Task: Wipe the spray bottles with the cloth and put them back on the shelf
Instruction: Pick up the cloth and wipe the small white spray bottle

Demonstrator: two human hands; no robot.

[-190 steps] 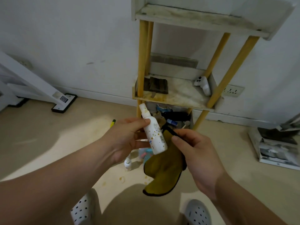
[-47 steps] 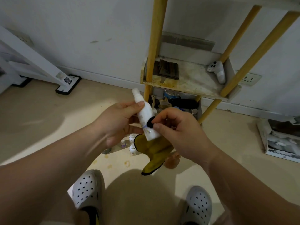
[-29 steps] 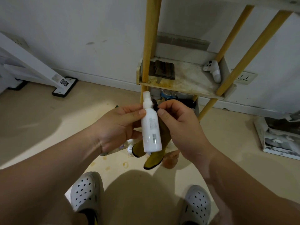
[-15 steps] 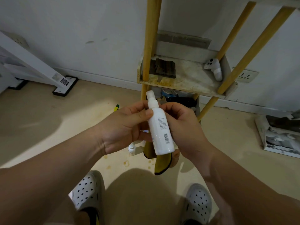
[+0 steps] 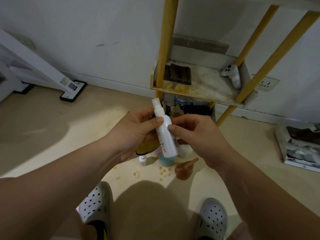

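Underfoot, a pale beige floor [image 5: 86, 129] carries brownish ring stains and meets a scuffed white wall [image 5: 103, 28] at a low skirting board. Against that wall stands the shelf [image 5: 199, 90], a grimy whitish board on yellow wooden posts, holding a dark folded item [image 5: 180, 75] and a white handheld controller [image 5: 232, 75]. A wall socket [image 5: 266, 84] sits just right of it. On the floor near the shelf's foot are a small white bottle [image 5: 142, 160], a teal container [image 5: 166, 160] and a brown bottle [image 5: 184, 169]; printed papers [image 5: 301, 148] lie well off to the right. The spray bottle [image 5: 165, 134] is held in the air in front of the shelf, nozzle tilted up and left. The left hand [image 5: 136, 132] curls round its shoulder with the thumb across the front, and the right hand [image 5: 199, 135] pinches its body, thumb on the near side. The mustard cloth [image 5: 147, 148] peeks out under the left palm; which fingers hold it I cannot tell. The bottle's label print is too small to read. A square code sticker [image 5: 72, 85] marks a white stand's foot at left.
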